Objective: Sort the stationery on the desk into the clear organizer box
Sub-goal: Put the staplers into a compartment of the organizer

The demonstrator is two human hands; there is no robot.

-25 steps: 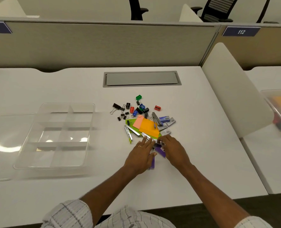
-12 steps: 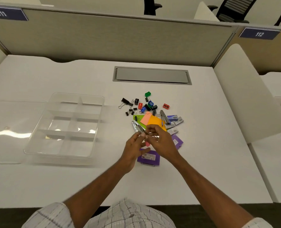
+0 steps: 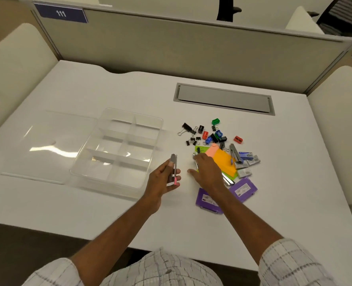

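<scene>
My left hand (image 3: 164, 178) grips a small silver stapler with a pink tip (image 3: 173, 169), just right of the clear organizer box (image 3: 117, 150), whose compartments hold nothing. My right hand (image 3: 207, 171) reaches over the near-left edge of the stationery pile, fingers on another silver stapler (image 3: 196, 159); whether it grips it I cannot tell. The pile has orange sticky notes (image 3: 224, 161), black binder clips (image 3: 188, 129), coloured sharpeners (image 3: 215, 121), a grey stapler (image 3: 234, 152), staple boxes (image 3: 247, 159) and two purple boxes (image 3: 209, 201).
The box's clear lid (image 3: 41, 143) lies flat to the left of the organizer. A grey cable hatch (image 3: 223, 99) sits in the desk behind the pile. Beige partitions bound the desk at the back and both sides.
My hands, together over the pile before, have parted. The left hand moved left toward the organizer with the pink-tipped stapler. The right hand went back onto the pile. The camera swung left.
</scene>
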